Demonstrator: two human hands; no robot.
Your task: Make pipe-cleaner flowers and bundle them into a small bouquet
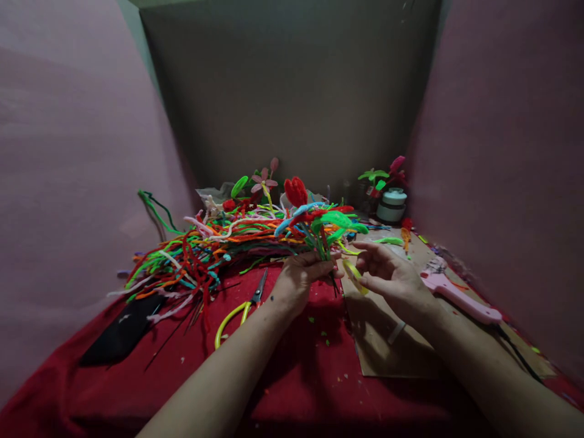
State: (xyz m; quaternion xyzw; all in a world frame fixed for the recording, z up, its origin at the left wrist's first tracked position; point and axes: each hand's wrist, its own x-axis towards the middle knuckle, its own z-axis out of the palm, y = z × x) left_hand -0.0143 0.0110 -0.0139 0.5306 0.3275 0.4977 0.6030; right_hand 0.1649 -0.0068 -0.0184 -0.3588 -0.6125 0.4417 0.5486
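My left hand (302,275) is closed around the stems of a pipe-cleaner flower bunch (326,220), with green leaves and a red bloom (296,191) at its top. Just right of it, my right hand (387,277) pinches a small yellow-green strip (354,275) near the stems. Both hands hover over a red cloth (296,371) and the edge of a brown cardboard sheet (387,340).
A big heap of coloured pipe cleaners (205,249) lies to the left. Yellow-handled scissors (241,310) rest beside my left wrist. A pink glue gun (456,295) lies at right. A white jar (391,205) and finished flowers (264,179) stand at the back. Walls close in on all sides.
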